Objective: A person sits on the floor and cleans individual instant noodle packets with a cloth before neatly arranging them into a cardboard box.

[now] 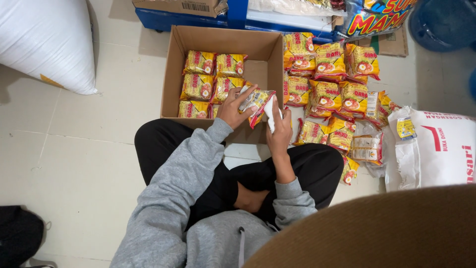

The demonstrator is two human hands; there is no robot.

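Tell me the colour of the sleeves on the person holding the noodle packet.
Grey sleeves, clearest in the head view.

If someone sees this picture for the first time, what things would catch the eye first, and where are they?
First, the two hands in the middle: the left hand holds a yellow noodle packet while the right hand presses a white cloth against it. Behind them stands an open cardboard box with packets in rows on its left side. A loose pile of noodle packets lies on the floor to its right.
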